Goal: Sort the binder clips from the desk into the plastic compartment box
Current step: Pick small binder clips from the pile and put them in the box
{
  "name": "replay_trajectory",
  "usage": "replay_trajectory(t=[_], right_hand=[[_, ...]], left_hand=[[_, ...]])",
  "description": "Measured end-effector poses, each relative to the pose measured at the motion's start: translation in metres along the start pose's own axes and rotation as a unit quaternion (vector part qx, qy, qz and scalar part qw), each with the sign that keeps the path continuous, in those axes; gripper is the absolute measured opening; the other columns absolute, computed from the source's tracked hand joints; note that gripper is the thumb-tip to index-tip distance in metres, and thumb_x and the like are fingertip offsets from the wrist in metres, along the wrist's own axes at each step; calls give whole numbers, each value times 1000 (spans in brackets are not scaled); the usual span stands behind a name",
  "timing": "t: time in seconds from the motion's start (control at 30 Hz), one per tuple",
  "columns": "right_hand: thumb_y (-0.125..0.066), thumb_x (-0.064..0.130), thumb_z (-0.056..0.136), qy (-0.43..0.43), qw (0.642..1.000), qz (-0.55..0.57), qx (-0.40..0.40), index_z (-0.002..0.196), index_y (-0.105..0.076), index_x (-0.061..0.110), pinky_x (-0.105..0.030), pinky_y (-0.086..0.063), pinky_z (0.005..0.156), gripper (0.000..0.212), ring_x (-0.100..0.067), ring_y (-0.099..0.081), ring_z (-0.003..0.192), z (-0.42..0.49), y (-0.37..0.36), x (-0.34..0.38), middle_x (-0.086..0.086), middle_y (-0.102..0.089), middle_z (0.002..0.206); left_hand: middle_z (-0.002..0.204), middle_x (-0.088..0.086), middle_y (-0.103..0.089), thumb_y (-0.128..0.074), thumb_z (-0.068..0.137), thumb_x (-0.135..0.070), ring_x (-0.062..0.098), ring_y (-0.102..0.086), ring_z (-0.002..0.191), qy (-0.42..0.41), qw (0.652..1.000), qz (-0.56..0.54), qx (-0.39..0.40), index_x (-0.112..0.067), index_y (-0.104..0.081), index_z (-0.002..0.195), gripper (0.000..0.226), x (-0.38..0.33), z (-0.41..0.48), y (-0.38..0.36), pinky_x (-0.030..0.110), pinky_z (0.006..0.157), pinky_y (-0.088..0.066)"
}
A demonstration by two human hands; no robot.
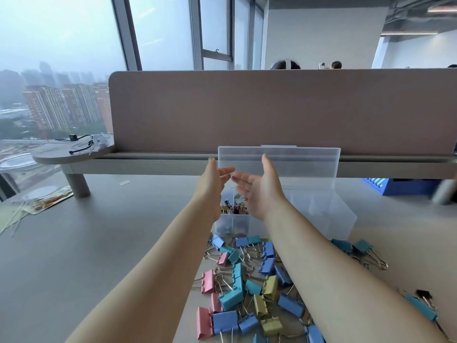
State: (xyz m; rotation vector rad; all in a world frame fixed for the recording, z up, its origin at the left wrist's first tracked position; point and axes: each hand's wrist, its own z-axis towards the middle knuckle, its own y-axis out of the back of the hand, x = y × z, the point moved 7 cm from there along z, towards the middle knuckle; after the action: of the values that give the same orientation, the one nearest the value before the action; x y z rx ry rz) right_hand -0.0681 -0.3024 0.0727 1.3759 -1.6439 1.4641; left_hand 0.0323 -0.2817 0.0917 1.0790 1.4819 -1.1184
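A clear plastic compartment box (329,214) stands on the desk with its lid (304,164) raised upright at the back. Small dark clips lie in its left compartment (233,207). A pile of pink, blue, teal and yellow binder clips (249,290) covers the desk in front of the box. Both my arms reach forward over the pile. My left hand (214,184) and my right hand (257,191) hover above the box's left side, palms facing each other, fingers straight, holding nothing.
A beige partition (272,107) closes the back of the desk. A shelf riser (74,154) with cords stands at the left, papers (37,204) lie below it. A blue object (395,185) sits at the right. More clips (420,305) lie at the right front.
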Motion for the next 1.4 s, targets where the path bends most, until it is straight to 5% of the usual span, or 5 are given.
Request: replay_trajectory(t=[0.2,0.33,0.6,0.83,1.4], right_hand=[[-33,51,97,42,994,-104,-2,110,-66,12,-39,-24,110,52,-18,-50,123,-1,8,9,-2,-64,123],[-58,12,90,152,883,-440,-53,91,-70,14,-23,-43,67,12,-21,-59,95,-17,18,23,-3,-66,97],[-62,8,89,128,773,-621,-1,98,-77,17,-31,-52,77,20,-24,-63,93,-14,2,9,-3,-71,101],[-49,0,91,191,787,-584,-55,102,-72,17,-31,-49,81,31,-24,-58,110,-8,9,19,-4,-65,117],[-38,-7,88,146,729,-668,-38,106,-75,18,-33,-50,92,48,-29,-58,110,1,11,11,-6,-64,123]], left_hand=[[103,-4,-64,-55,91,-19,17,-53,105,-114,944,305,-45,-26,-67,97,15,-11,-6,14,28,87,-45],[115,-7,-59,-68,85,-29,16,-38,109,-98,865,491,-26,-29,-71,95,10,-2,-11,19,29,95,-31],[103,-2,-60,-73,80,-30,20,-54,104,-4,871,490,37,-26,-74,96,16,12,1,18,32,99,-45],[99,-6,-60,-64,85,-16,19,-57,92,-62,849,523,-29,-35,-68,74,23,13,20,28,27,77,-50],[137,-1,-45,-49,90,-32,28,-38,122,-37,769,638,22,-46,-58,121,35,24,31,28,37,103,-38]])
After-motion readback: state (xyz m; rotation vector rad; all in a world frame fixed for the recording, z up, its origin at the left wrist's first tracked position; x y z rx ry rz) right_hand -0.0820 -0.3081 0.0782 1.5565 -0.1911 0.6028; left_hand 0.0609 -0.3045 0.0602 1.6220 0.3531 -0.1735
